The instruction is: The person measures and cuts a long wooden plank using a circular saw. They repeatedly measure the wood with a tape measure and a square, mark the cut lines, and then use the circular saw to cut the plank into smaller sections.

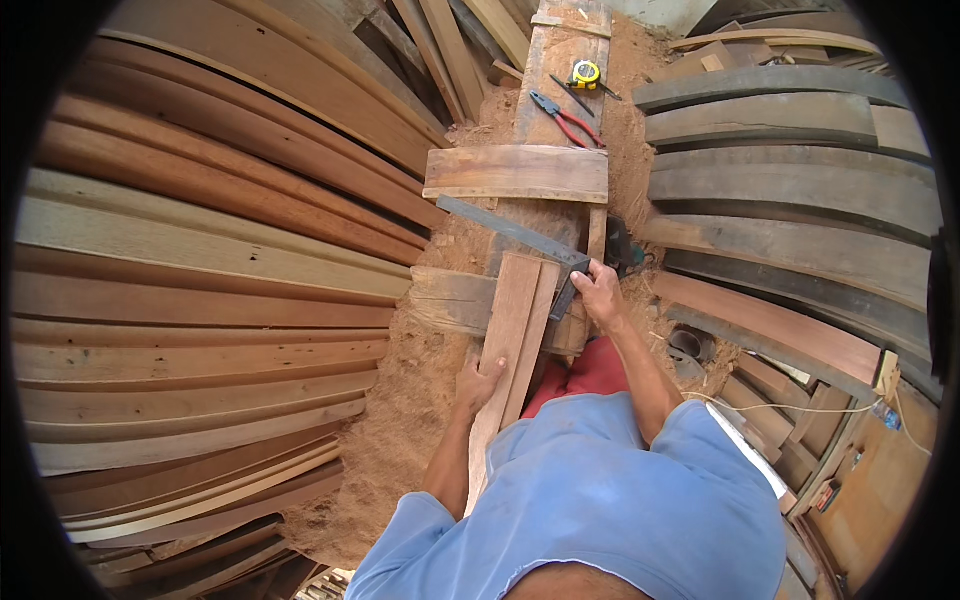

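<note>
And I'm counting: one left hand (482,382), one right hand (600,296), two altogether; one metal square (515,233), one tape measure (585,73), one pair of pliers (554,110), and stacked planks (230,275), too many to number!

Pliers (556,112), tape measure (585,74), crosswise board (515,173) on bench (568,42)

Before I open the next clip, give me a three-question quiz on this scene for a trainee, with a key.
1. True or false: the right hand holds the metal square.
2. What is the left hand holding?
3. The handles of the pliers are: (A) yellow, (B) red, (C) green?

Key: 1. True. 2. A long wooden piece. 3. B.
</note>
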`<state>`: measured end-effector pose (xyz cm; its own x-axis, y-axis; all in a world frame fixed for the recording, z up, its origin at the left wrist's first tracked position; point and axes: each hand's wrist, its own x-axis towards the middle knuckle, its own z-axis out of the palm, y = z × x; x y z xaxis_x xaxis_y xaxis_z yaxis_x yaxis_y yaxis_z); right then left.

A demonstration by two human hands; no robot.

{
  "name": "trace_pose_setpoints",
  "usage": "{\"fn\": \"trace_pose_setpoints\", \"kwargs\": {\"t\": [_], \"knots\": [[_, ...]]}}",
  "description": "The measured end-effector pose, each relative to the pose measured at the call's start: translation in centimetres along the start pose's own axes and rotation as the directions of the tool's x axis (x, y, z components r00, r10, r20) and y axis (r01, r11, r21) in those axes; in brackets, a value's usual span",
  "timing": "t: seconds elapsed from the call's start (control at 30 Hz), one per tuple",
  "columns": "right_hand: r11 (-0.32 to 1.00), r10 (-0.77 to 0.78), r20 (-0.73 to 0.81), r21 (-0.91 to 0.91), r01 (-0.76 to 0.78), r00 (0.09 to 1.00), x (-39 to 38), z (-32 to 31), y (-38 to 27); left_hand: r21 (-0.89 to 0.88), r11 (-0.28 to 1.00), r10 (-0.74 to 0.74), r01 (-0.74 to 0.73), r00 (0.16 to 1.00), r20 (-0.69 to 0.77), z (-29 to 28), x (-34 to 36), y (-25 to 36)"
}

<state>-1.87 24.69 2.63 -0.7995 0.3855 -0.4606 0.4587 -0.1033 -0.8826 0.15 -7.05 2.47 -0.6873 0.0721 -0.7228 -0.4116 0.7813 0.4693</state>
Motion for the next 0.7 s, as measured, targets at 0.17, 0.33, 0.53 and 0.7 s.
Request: {"fn": "trace_pose_setpoints", "kwargs": {"t": [0.17, 0.33, 0.53, 0.7], "knots": [[0.998, 0.066, 0.09, 0.018, -0.068, 0.994, 0.5, -0.4, -1.3, -0.114, 0.993, -0.027, 0.038, 0.995, 0.093, -1.0, -0.6, -0.1], [0.999, 0.03, 0.121, 0.026, -0.034, 0.992, 0.6, -0.1, 0.1, -0.104, 0.994, 0.047, -0.038, 0.995, 0.085, -0.8, -1.3, 0.0], [0.997, -0.003, 0.152, -0.075, 0.014, 0.988, 0.1, -0.3, -1.5, -0.098, 0.992, 0.081, -0.074, 0.994, 0.072, -0.1, -1.0, -1.3], [0.987, -0.037, 0.159, -0.151, 0.061, 0.987, -0.1, -0.7, -2.3, -0.066, 0.996, 0.066, -0.061, 0.994, 0.085, -0.5, -1.3, 0.0]]}}
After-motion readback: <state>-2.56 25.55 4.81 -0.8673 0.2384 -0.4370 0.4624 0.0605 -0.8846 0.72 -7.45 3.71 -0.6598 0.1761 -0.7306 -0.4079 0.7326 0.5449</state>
